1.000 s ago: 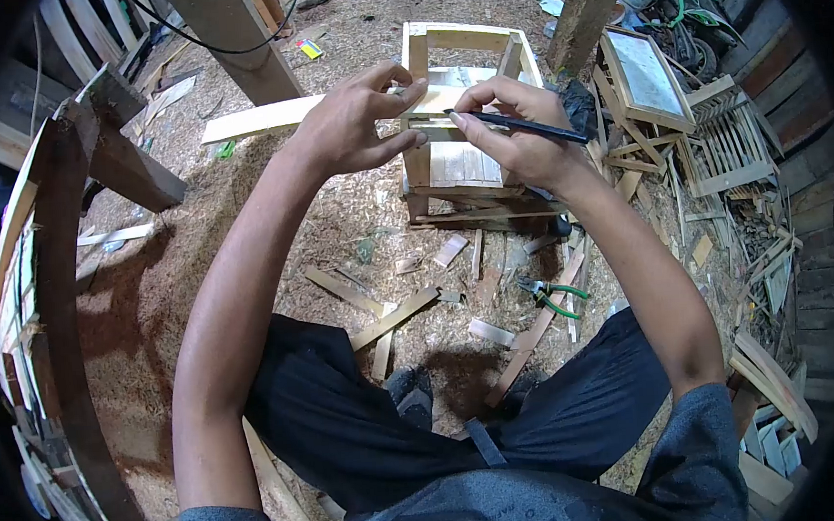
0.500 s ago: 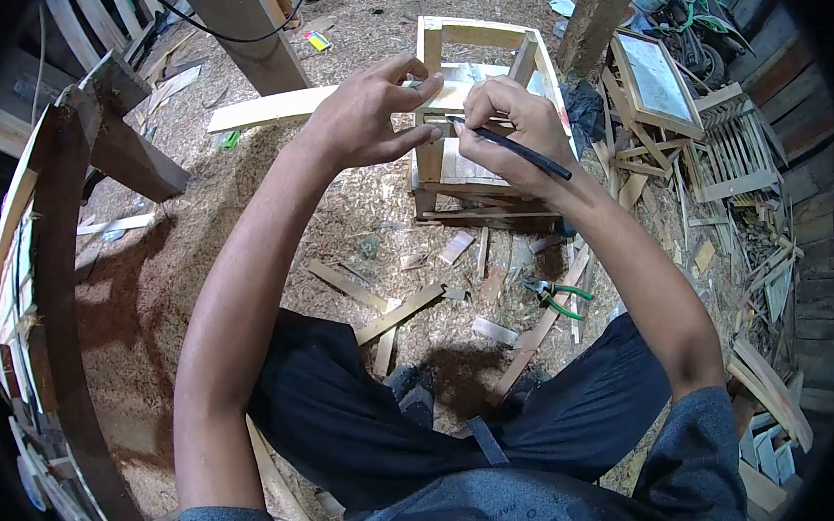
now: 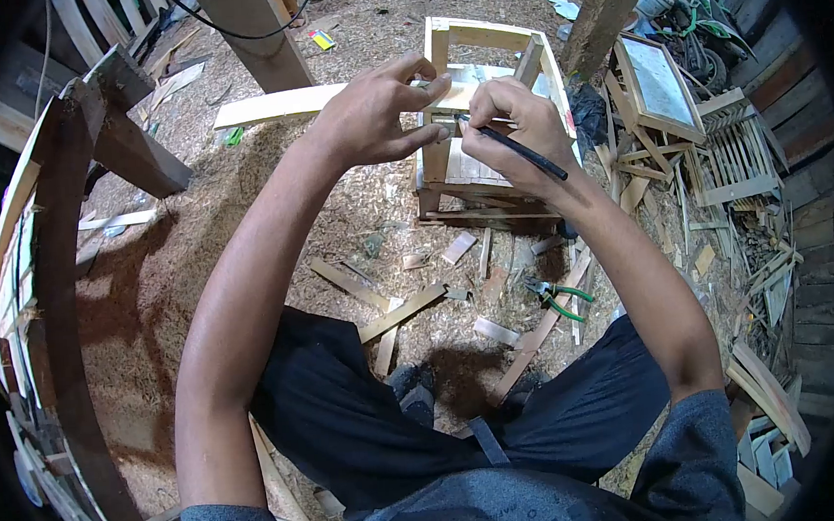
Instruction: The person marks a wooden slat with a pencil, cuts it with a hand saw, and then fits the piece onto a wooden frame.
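Observation:
My right hand point(image 3: 520, 125) is closed around a dark, slim pencil point(image 3: 527, 153), its tip turned toward the wood in front of my left thumb. A pale, flat wooden board point(image 3: 274, 106) lies crosswise over a small wooden frame point(image 3: 489, 33) that stands on the ground. My left hand point(image 3: 374, 110) grips the board near its right part, fingers bent over the top and thumb below, close to the pencil tip. Part of the board is hidden behind both hands.
Green-handled pliers point(image 3: 561, 299) lie on the shavings-covered ground among wood offcuts point(image 3: 403, 313). Wooden posts point(image 3: 256, 55) stand beyond. A framed panel point(image 3: 659, 83) and a slatted wood piece point(image 3: 730, 151) are at right; stacked planks point(image 3: 17, 285) at left.
Both hands keep nearly the same pose, the pencil still by the wood. The whole view has shifted slightly.

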